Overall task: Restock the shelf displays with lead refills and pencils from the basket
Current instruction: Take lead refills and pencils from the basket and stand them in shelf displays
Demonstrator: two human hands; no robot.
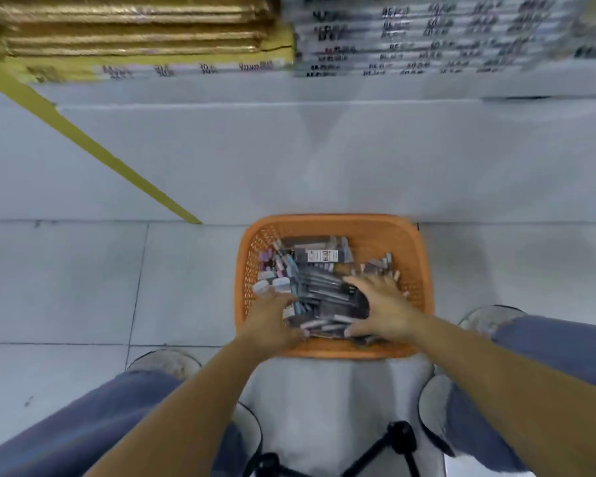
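Note:
An orange mesh basket sits on the floor between my feet, against the base of the shelf. It holds a heap of dark pencil packs and pastel lead refill cases. My left hand reaches into the basket's left side, its fingers down among the packs. My right hand lies spread over the right part of the heap, fingers straight, thumb at the near edge of the packs. The picture is blurred, so I cannot tell whether either hand holds a pack.
The white shelf base rises right behind the basket. Above it lie stacked gold boxes at left and rows of grey packaged goods at right. A yellow strip runs diagonally down the shelf. A black tripod stands under me.

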